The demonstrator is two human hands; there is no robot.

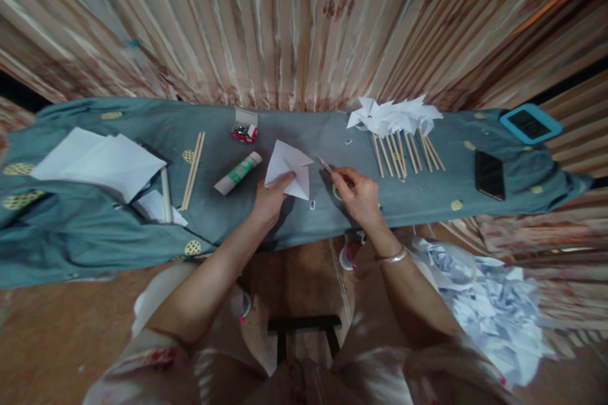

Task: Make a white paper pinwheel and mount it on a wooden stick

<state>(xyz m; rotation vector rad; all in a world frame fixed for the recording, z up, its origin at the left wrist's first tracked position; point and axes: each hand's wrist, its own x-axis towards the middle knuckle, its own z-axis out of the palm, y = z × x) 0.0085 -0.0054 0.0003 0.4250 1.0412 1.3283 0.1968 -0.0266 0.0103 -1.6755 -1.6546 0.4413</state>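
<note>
My left hand (274, 199) grips a white paper piece (289, 164) over the middle of the cloth, thumb on top. The paper has pointed corners and a notch on its right side. Just to the right, my right hand (357, 193) is closed in a pinch on a thin pointed item (325, 166). Its tip points at the paper and is apart from it; the fingers hide the rest, so its kind is unclear. A glue stick (239, 173) lies left of my left hand, with a small red box (244, 131) of shiny pieces behind it.
Paper pinwheels (396, 119) on wooden sticks lie in a row at back right. Further right are a phone (489, 175) and a blue-framed device (531, 124). Paper sheets (99, 161) and loose sticks (193, 171) lie left. A bag of paper scraps (494, 304) stands below right.
</note>
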